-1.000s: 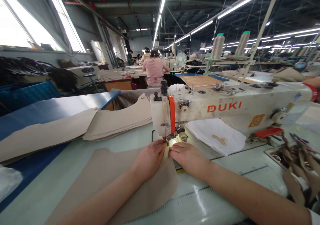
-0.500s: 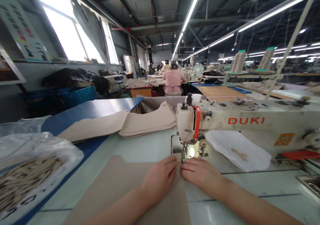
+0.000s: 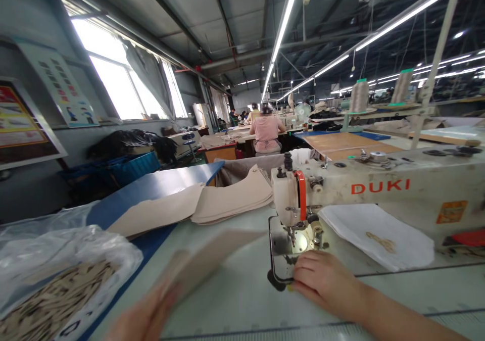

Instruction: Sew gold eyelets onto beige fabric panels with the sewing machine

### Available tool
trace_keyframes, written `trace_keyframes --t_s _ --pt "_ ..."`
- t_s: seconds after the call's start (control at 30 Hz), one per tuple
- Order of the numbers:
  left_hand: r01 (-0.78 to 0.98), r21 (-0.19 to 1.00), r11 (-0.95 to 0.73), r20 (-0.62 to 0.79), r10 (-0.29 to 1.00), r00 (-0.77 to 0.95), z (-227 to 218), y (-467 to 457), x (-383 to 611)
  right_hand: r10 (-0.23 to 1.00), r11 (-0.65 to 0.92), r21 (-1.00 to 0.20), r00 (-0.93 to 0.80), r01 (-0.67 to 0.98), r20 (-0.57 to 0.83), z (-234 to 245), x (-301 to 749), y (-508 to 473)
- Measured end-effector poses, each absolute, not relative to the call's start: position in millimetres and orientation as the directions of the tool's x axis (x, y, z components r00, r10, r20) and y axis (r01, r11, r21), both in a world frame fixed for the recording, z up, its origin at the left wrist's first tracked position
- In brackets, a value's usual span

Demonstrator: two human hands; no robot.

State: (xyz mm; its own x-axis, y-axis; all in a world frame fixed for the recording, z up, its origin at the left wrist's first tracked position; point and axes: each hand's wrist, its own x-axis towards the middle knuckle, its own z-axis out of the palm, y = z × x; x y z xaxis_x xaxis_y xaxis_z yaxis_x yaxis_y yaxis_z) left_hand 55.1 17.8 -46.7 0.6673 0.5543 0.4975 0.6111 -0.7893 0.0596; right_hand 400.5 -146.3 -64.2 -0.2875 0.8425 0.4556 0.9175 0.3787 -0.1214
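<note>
My left hand (image 3: 146, 311) is at the bottom left, smeared by motion, and grips a beige fabric piece (image 3: 206, 257) that is lifted off the table and tilted. My right hand (image 3: 326, 280) rests on the table just in front of the metal needle plate (image 3: 282, 252), fingers lying together and holding nothing. The presser foot and needle (image 3: 293, 234) of the white DUKI sewing machine (image 3: 379, 189) stand just behind my right hand, with nothing under them.
A stack of beige cut pieces (image 3: 231, 197) lies on the blue and pale table to the left of the machine. A plastic bag of small patterned pieces (image 3: 56, 280) sits at the near left. A white cloth (image 3: 379, 235) lies under the machine arm. A person in pink (image 3: 267, 131) sits far ahead.
My left hand has pulled the beige piece away from under the needle, back and to the left, and lifted it. My right hand has let go of the fabric and stayed by the plate.
</note>
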Motion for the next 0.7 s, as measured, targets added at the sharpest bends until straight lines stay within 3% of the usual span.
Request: trace_keyframes --t_s 0.1,0.23,0.3,0.53,0.7 --pt "0.805 0.076 -0.588 0.615 0.663 0.426 36 32 103 0.844 0.379 -0.156 -0.271 0.912 0.463 -67 400 -145" --pt "0.757 -0.022 -0.653 0.591 0.602 0.537 98 56 201 0.826 0.389 -0.17 -0.261 0.906 0.499 -71 401 -146" --pt "0.752 -0.039 -0.658 0.557 0.611 0.563 88 73 241 0.801 0.408 -0.153 -0.272 0.9 0.534 -74 404 -145" --pt "0.799 -0.066 -0.598 0.336 0.741 0.582 -9 116 285 0.712 0.466 -0.075 -0.324 0.881 0.623 -91 413 -130" --pt "0.809 -0.057 -0.585 0.256 0.775 0.579 -23 135 280 0.759 0.461 -0.143 -0.305 0.876 0.575 -88 412 -129"
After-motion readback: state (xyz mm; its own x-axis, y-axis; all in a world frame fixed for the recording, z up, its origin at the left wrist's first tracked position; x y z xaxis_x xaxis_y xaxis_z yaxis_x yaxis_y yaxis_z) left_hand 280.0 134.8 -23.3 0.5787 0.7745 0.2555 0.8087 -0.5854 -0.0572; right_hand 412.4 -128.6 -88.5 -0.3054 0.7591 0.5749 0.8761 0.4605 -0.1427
